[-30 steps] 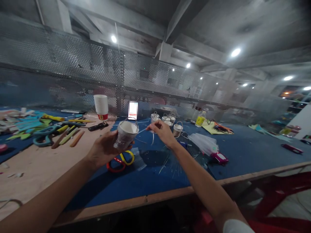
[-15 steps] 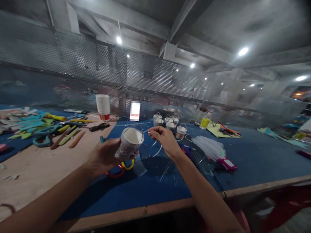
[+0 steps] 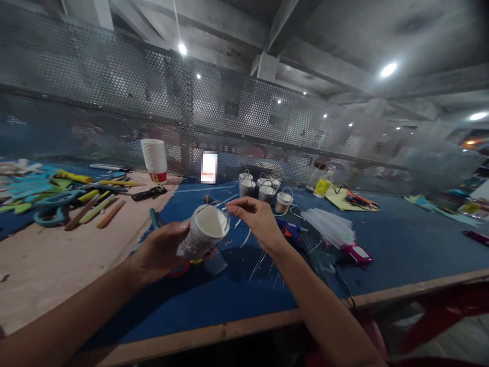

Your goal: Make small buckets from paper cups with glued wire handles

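My left hand (image 3: 162, 250) is wrapped round a small paper cup (image 3: 208, 229) with a rough grey-white outer covering. The cup is tilted, its white inside facing up and toward me, and a thin arched handle (image 3: 217, 203) crosses its rim. At the right side of that rim, my right hand (image 3: 254, 216) pinches the handle between thumb and forefinger; anything finer in the pinch is too small to make out. Scissors (image 3: 179, 270) lie beneath the cup, largely hidden. Several similar little buckets with handles (image 3: 266, 192) stand farther back on the blue table (image 3: 214, 311).
A stack of white paper cups (image 3: 153, 157), teal scissors (image 3: 57, 206) and clay-like sticks (image 3: 110, 214) are on the left. To the right are a blue glue gun (image 3: 291, 232), clear plastic sleeves (image 3: 330, 227), a magenta tool (image 3: 357, 254) and a yellow-labelled bottle (image 3: 324, 184). A perforated metal screen (image 3: 237, 112) stands behind.
My right hand has moved slightly left, bringing its fingertips from beside the cup to the handle at its rim. The cup has shifted slightly right and down. The camera view has tilted a little.
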Demonstrator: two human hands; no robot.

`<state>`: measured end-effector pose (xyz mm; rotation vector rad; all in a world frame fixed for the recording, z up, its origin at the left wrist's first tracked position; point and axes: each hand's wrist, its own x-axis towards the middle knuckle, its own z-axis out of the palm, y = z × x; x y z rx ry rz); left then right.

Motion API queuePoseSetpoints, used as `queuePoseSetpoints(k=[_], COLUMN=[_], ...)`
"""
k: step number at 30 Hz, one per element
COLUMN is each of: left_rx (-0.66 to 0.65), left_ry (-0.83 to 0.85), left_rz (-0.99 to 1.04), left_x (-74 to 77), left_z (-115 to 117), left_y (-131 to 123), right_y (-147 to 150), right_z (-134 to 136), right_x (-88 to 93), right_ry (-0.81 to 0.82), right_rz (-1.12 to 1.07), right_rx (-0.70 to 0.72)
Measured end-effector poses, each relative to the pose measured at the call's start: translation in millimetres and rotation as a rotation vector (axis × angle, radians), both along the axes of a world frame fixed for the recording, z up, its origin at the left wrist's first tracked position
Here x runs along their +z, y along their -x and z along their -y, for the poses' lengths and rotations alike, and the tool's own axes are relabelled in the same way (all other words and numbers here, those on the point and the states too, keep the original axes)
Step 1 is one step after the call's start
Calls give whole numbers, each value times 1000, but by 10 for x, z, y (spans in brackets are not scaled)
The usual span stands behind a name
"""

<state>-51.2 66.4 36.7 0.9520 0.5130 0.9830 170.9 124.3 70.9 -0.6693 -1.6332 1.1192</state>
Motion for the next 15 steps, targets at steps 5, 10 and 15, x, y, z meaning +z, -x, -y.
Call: queuePoseSetpoints(k=[5,10,15], left_rx=[9,11,-28], left_ry=[-11,-6,-2], left_rz=[-10,-2,34], left_x=[-8,0,-27], left_z=[1,10,-15], left_y=[-29,-26,4], right_y=[-8,-10,-50], right_z=[45,79,30], right_x=[9,9,15], right_ry=[20,7,-73], right_rz=[-9,-1,36], right_rx=[71,115,-62])
